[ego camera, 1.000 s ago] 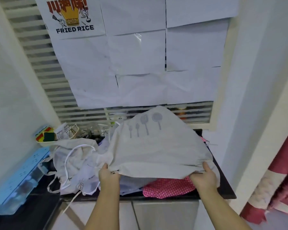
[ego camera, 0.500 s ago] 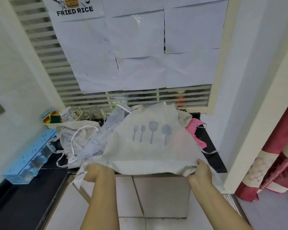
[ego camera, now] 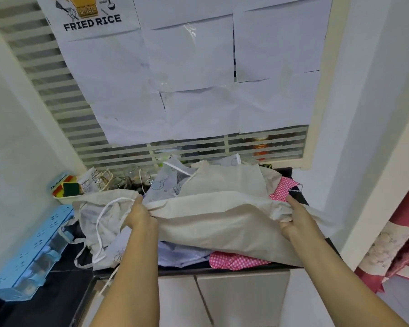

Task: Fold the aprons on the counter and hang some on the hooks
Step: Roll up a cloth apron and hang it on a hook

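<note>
My left hand [ego camera: 138, 214] pinches the folded edge of the beige apron [ego camera: 222, 223] and my right hand [ego camera: 293, 219] grips the same fold at its other end. The apron lies doubled over across the pile on the counter [ego camera: 300, 197], with pink checked cloth [ego camera: 236, 260] poking out beneath it.

Head view, downward (wide-angle), counter [ego camera: 175, 271] seemingly near

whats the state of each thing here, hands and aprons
beige apron, uppermost, held at both ends
left hand, grips the beige apron's left end
right hand, grips its right end
pink checked apron, crumpled under the beige one
white-corded apron, unfolded heap at left
cabinet doors, shut
</note>
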### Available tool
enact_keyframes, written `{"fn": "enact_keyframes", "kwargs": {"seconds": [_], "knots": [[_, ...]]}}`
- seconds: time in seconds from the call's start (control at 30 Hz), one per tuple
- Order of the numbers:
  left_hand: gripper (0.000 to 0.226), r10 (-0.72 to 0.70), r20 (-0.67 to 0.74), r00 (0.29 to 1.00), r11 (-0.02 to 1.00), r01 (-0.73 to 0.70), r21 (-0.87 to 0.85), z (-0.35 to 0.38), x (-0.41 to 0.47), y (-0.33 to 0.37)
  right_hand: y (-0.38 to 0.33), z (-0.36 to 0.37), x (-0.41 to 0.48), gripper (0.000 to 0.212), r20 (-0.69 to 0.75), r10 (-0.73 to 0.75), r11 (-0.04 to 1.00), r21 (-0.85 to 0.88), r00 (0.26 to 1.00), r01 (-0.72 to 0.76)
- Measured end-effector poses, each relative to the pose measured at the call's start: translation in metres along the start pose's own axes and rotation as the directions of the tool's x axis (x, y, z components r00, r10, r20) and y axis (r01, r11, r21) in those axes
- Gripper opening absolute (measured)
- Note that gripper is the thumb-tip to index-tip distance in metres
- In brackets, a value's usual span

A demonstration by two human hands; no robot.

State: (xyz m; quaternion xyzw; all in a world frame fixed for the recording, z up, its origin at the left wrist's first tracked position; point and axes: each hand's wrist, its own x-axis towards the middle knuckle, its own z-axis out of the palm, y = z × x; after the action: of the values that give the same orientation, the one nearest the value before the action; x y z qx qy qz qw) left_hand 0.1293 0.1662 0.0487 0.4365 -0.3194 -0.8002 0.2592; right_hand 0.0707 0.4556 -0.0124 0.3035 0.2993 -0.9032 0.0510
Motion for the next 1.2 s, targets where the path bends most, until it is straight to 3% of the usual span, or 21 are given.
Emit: {"fn": "enact_keyframes", "kwargs": {"seconds": [0.07,0.23,0.37,0.43,0.47,0.53,0.6,0.7,0.77,0.93,1.07,1.13,1.2], "knots": [[0.05,-0.004,-0.033,0.999,1.0,0.003,-0.022,0.019,0.016,0.001,-0.005,0.011,0.015,0.012,-0.015,-0.014,1.0,-0.005,1.0,0.014],[0.041,0.003,0.011,1.0,0.987,-0.004,0.158,0.072,0.079,-0.004,-0.022,0.046,0.059,0.041,-0.081,0.025,1.0,0.02,0.996,-0.024],[0.037,-0.059,0.198,0.978,0.965,0.005,0.263,0.106,0.118,-0.015,-0.029,0.069,0.084,0.033,0.013,-0.032,0.996,0.083,0.999,0.031],[0.043,-0.118,0.385,0.915,0.881,-0.082,0.465,0.116,0.137,-0.025,-0.028,0.074,0.096,0.045,0.052,-0.069,0.997,-0.033,0.996,0.07],[0.053,-0.132,0.455,0.881,0.785,-0.187,0.59,0.121,0.142,-0.029,-0.025,0.075,0.102,0.05,0.092,-0.09,0.98,-0.168,0.992,0.104],[0.069,-0.118,0.552,0.825,0.543,-0.412,0.732,0.127,0.157,-0.037,-0.013,0.078,0.112,0.058,0.204,-0.113,0.827,-0.522,0.972,0.206],[0.078,-0.15,0.625,0.766,0.442,-0.513,0.735,0.13,0.171,-0.045,0.002,0.08,0.126,0.061,0.277,-0.145,0.514,-0.799,0.95,0.311],[0.085,-0.201,0.648,0.735,0.356,-0.561,0.747,0.131,0.188,-0.055,0.019,0.081,0.144,0.052,0.391,-0.212,0.096,-0.904,0.896,0.417],[0.085,-0.211,0.651,0.729,0.297,-0.587,0.753,0.133,0.197,-0.059,0.028,0.086,0.153,0.047,0.494,-0.223,-0.099,-0.869,0.841,0.484],[0.072,-0.185,0.663,0.725,0.231,-0.624,0.747,0.136,0.208,-0.062,0.047,0.122,0.169,0.062,0.601,-0.028,-0.224,-0.782,0.799,0.581],[0.038,0.004,0.636,0.772,0.289,-0.61,0.738,0.112,0.207,-0.042,0.057,0.142,0.186,0.079,0.565,0.105,-0.323,-0.759,0.818,0.566],[0.029,0.097,0.572,0.815,0.316,-0.57,0.759,0.09,0.206,-0.031,0.059,0.147,0.198,0.073,0.522,0.105,-0.355,-0.776,0.847,0.522],[0.028,0.171,0.502,0.848,0.304,-0.53,0.791,0.064,0.203,-0.024,0.061,0.149,0.21,0.051,0.514,0.089,-0.388,-0.771,0.853,0.505]]}}
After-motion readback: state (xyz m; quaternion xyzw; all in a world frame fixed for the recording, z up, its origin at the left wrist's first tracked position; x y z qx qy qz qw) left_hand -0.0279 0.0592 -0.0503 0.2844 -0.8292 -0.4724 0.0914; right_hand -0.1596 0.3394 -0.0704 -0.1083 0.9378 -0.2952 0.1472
